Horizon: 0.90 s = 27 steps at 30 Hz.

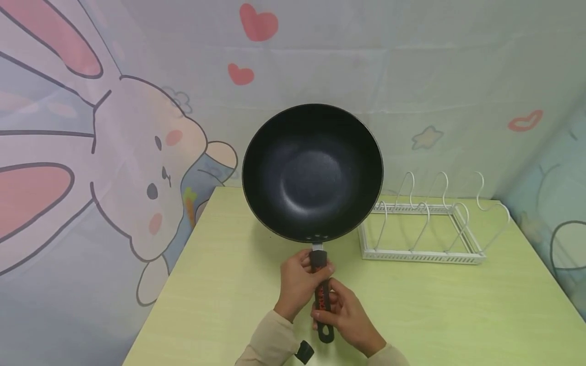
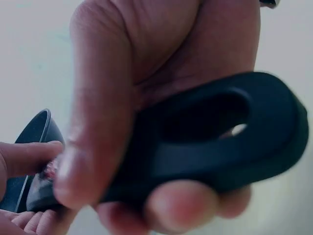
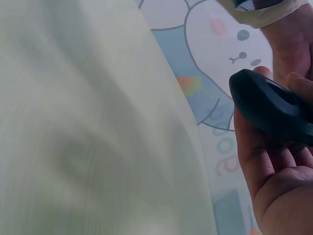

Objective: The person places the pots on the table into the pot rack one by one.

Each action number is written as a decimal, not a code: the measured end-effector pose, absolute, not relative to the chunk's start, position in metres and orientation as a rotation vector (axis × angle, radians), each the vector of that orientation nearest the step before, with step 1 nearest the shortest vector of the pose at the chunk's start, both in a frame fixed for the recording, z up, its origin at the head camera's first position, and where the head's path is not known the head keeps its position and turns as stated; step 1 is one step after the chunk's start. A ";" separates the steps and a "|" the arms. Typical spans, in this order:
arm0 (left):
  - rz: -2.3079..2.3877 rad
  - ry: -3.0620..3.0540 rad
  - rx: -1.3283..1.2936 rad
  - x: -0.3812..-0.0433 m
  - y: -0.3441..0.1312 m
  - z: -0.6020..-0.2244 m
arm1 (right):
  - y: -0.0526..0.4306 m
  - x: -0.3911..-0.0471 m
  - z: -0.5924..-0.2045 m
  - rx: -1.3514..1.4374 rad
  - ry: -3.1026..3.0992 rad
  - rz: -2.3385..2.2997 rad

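Note:
A deep black wok (image 1: pixel 313 178) is held up over the table with its dark inside facing me. Its black handle (image 1: pixel 322 295), marked with red lettering, points down toward me. My left hand (image 1: pixel 297 282) grips the upper handle just below the metal neck, thumb across the front. Lower down, my right hand (image 1: pixel 352 317) holds the handle near its end, thumb over the front and fingers curled behind. The handle's end loop (image 2: pixel 244 147) fills much of the left wrist view. In the right wrist view the handle end (image 3: pixel 266 105) lies across the fingers.
A white wire rack (image 1: pixel 423 256) with several upright curved hooks stands on the table to the right of the wok. The pale green table (image 1: pixel 220 264) meets a printed cloth backdrop (image 1: pixel 412 76). A black device (image 1: pixel 304 352) sits at the left sleeve.

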<state>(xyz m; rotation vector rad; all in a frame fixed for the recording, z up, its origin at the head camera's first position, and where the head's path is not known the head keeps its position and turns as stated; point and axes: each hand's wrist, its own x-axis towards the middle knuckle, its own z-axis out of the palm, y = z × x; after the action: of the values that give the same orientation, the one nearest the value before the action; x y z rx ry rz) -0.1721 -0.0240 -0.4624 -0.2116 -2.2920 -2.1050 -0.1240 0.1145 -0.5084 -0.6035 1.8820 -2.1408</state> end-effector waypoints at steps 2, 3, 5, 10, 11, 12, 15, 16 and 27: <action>-2.017 -2.327 -0.216 -0.171 -0.023 -0.461 | 0.115 -0.124 -0.509 -0.605 1.936 -2.120; -1.974 -2.344 -0.217 -0.171 -0.023 -0.460 | 0.115 -0.125 -0.509 -0.608 1.964 -2.112; -1.893 -2.373 -0.218 -0.170 -0.021 -0.458 | 0.115 -0.125 -0.509 -0.610 2.018 -2.099; -1.804 -2.397 -0.199 -0.167 -0.017 -0.457 | 0.114 -0.124 -0.510 -0.580 2.088 -2.088; -1.793 -2.399 -0.194 -0.167 -0.016 -0.456 | 0.114 -0.123 -0.510 -0.568 2.109 -2.081; -1.766 -2.403 -0.188 -0.167 -0.016 -0.456 | 0.114 -0.123 -0.510 -0.563 2.129 -2.078; -1.719 -2.405 -0.181 -0.165 -0.013 -0.455 | 0.113 -0.122 -0.510 -0.555 2.220 -2.068; -1.713 -2.399 -0.180 -0.165 -0.012 -0.454 | 0.113 -0.122 -0.510 -0.556 2.258 -2.063; -1.619 -2.442 -0.155 -0.164 -0.011 -0.449 | 0.108 -0.117 -0.507 -0.538 2.457 -2.024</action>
<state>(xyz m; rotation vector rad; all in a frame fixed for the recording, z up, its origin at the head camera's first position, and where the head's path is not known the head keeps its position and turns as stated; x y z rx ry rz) -0.1642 -0.0105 -0.4485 -0.1553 -2.4415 -1.6188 -0.1169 0.1079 -0.5070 -0.5385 2.4575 -2.0239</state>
